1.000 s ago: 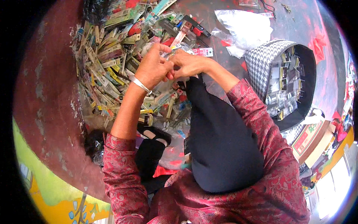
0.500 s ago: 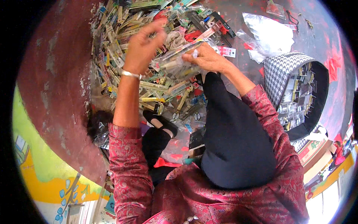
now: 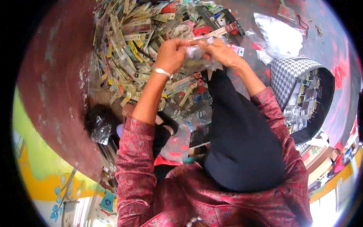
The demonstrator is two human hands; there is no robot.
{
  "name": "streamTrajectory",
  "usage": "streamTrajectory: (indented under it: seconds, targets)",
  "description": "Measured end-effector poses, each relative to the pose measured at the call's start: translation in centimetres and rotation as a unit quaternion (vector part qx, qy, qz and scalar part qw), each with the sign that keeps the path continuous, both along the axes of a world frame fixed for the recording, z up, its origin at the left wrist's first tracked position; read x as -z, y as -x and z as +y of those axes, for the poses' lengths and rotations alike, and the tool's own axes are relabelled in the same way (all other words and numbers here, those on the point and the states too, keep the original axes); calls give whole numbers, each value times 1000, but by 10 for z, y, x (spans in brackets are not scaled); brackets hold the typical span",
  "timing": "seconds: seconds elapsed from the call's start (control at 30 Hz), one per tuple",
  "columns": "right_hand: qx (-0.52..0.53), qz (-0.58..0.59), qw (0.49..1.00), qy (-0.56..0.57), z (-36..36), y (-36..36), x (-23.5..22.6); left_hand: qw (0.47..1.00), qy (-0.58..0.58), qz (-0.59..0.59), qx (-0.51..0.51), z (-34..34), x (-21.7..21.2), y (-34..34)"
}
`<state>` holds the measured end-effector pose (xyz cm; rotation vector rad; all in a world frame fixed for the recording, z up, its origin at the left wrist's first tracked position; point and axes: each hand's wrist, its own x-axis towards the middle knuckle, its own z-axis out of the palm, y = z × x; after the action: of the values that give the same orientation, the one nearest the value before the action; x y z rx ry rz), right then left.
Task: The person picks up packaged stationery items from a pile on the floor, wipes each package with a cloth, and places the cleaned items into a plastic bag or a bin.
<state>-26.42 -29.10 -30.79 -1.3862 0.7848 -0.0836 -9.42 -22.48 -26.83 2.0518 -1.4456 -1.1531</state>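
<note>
Clear plastic packet (image 3: 198,56) sits pinched between your left hand (image 3: 171,55) and right hand (image 3: 221,53), at twelve o'clock over the heap of packets (image 3: 128,49). It looks light, crinkly and slippery; grip its edges.

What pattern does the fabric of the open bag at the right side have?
The bag has a black-and-white houndstooth check outside and a dark lining; the head view shows it.

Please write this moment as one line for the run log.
left hand: holds clear plastic packet | right hand: holds same packet | below: pile of small packets | right: checked basket
</note>
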Motion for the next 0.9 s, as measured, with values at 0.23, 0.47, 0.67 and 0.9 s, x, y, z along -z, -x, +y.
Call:
streamTrajectory:
  seconds: [0.23,0.47,0.67,0.9]
  targets:
    - [18,61,997,50,7,-6,6,992,-69,88,-61,-12,-7,10]
    - [36,78,996,11,4,-6,11,996,-6,87,12,3,-7,19]
    - [-23,85,990,114,1,-13,1,991,18,-97,95,-6,-15,27]
    - [-17,86,987,137,-1,-14,5,997,18,-18,70,0,6,14]
